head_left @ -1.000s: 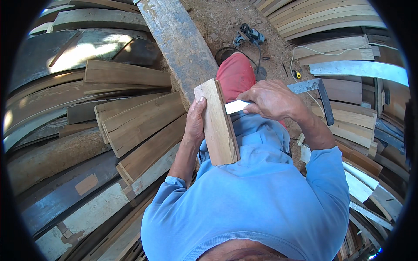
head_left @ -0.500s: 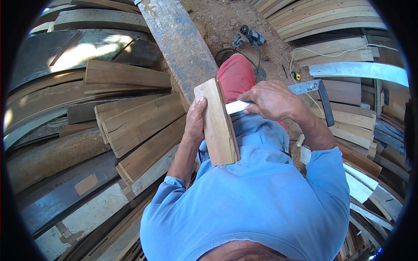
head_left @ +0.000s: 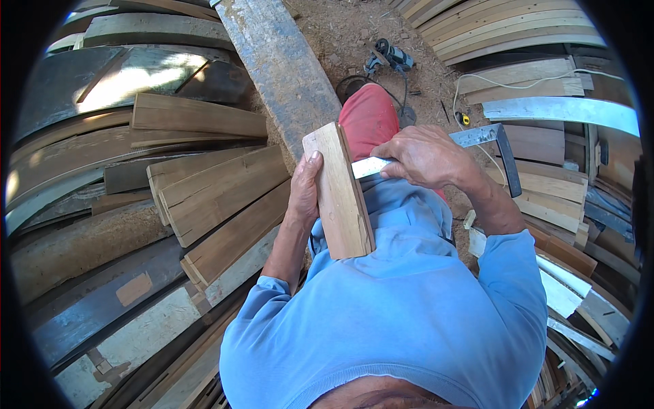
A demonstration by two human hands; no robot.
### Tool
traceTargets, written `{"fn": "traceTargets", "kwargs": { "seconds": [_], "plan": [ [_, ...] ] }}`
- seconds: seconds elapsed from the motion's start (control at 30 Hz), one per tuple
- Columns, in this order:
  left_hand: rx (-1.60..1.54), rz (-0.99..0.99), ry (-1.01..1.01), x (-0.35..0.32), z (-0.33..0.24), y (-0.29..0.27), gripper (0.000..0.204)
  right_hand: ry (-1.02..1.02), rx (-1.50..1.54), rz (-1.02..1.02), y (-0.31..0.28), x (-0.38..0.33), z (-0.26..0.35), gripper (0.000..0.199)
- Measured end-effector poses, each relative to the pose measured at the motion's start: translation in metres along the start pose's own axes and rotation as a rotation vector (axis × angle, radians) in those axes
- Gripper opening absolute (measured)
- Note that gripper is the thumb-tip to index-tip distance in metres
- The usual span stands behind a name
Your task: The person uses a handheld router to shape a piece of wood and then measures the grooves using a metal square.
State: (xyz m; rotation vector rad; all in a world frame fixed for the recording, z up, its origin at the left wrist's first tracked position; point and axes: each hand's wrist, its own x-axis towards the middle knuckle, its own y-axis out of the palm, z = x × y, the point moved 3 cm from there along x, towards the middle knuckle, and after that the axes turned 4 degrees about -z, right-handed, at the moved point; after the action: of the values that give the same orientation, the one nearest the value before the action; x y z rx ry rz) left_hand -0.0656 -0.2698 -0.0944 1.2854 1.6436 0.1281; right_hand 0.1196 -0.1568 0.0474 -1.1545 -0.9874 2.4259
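My left hand [head_left: 304, 194] grips the left edge of a short pale wooden board [head_left: 338, 194], holding it upright against my blue shirt. My right hand [head_left: 422, 158] is closed around a metal try square [head_left: 485, 143]. Its steel blade lies flat against the board's right edge. The square's dark stock sticks out to the right, past my wrist. Part of the blade is hidden under my right fingers.
Stacked planks [head_left: 218, 191] fill the left side, and more boards [head_left: 531, 88] lie at the right. A long grey beam [head_left: 279, 61] runs up the middle. A power tool with cord [head_left: 388, 58] and a small yellow tape measure [head_left: 464, 118] rest on the dirt.
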Motion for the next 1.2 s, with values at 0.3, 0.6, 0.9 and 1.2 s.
{"fn": "traceTargets", "kwargs": {
  "seconds": [0.3, 0.6, 0.9, 1.2],
  "plan": [
    [0.004, 0.006, -0.005, -0.0006, -0.0004, 0.0, 0.047, 0.019, 0.008, 0.02, -0.0017, -0.0003, 0.0022, 0.04],
    [0.019, 0.004, 0.016, -0.0007, -0.0008, 0.0, 0.046, 0.005, 0.002, 0.012, -0.0011, -0.0011, 0.0013, 0.041],
    [0.024, 0.0, 0.015, -0.002, -0.0028, 0.0015, 0.044, 0.003, 0.01, 0.005, 0.0009, -0.0017, -0.0002, 0.04],
    [0.035, 0.015, 0.018, -0.0038, -0.0041, 0.0034, 0.044, 0.008, 0.02, 0.005, 0.001, -0.0018, 0.0004, 0.041]
  ]
}}
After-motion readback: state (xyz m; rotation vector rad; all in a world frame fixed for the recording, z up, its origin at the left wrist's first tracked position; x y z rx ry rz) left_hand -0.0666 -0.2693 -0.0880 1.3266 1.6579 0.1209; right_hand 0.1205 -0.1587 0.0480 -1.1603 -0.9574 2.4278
